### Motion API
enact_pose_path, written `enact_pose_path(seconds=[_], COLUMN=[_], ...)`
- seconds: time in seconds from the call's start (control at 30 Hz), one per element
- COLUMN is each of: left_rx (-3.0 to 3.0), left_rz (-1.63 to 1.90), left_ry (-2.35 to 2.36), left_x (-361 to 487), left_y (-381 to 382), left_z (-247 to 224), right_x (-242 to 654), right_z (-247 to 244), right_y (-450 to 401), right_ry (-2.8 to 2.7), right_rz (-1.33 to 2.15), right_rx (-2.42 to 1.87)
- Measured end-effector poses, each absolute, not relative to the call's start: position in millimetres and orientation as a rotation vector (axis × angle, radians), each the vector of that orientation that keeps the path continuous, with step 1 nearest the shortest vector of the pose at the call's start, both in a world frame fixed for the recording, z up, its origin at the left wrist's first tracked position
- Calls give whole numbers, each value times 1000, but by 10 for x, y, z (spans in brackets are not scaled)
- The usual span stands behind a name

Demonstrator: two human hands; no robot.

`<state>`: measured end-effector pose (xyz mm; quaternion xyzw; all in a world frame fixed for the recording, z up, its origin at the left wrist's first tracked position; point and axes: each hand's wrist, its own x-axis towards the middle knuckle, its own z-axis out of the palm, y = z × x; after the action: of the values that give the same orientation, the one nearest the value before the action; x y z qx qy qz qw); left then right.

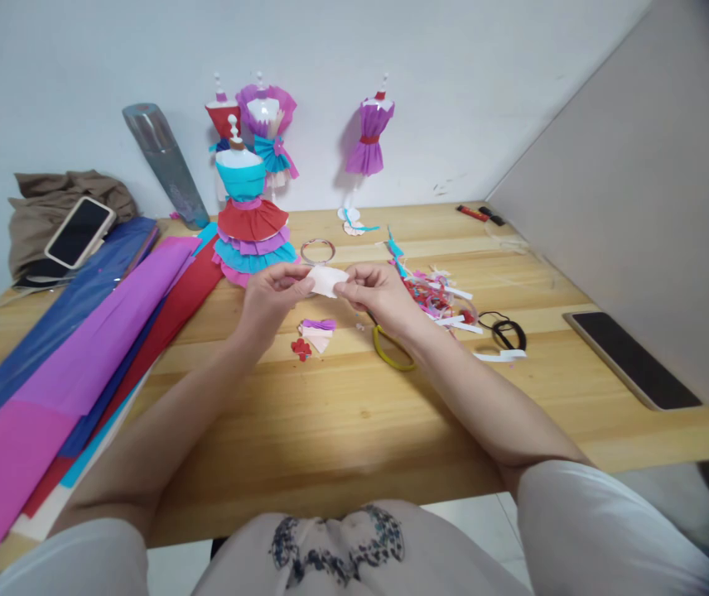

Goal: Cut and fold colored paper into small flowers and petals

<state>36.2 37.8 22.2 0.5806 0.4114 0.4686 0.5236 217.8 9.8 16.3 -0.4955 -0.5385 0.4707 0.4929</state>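
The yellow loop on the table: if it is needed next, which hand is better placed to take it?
Probably the right hand: the yellow loop lies closer to it than to the left hand. Both hold the pale paper.

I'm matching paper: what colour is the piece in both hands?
The paper piece is pale pinkish white, shown in the head view.

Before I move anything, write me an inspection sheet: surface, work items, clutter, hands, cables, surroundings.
Surface: wooden table, light grain.
Work items: pale paper piece, held up; red paper flower lying on the table; dressed mannequins standing toward the back.
Clutter: paper scraps heaped right of the hands; dark-screened device farther right.
Hands: left hand and right hand each pinch one end of the pale paper piece.
Cables: none identifiable for certain.
Surroundings: white wall behind, grey partition at right.
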Motion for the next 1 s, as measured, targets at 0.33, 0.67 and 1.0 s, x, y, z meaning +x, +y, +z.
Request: enact_pose_path(seconds=[0.33, 0.67, 1.0], left_rx=[1609, 1512, 1648], left_rz=[1060, 1020, 1106], left_ry=[1019, 1014, 1031], left_x=[335, 375, 377], left_y=[314, 218, 227], left_z=[352, 379, 380], right_x=[2199, 2117, 2137], right_z=[279, 253, 223], right_y=[12, 5, 35], right_ry=[-1608, -1188, -1301], right_rz=[824, 1261, 960], right_rx=[-1240, -1142, -1175])
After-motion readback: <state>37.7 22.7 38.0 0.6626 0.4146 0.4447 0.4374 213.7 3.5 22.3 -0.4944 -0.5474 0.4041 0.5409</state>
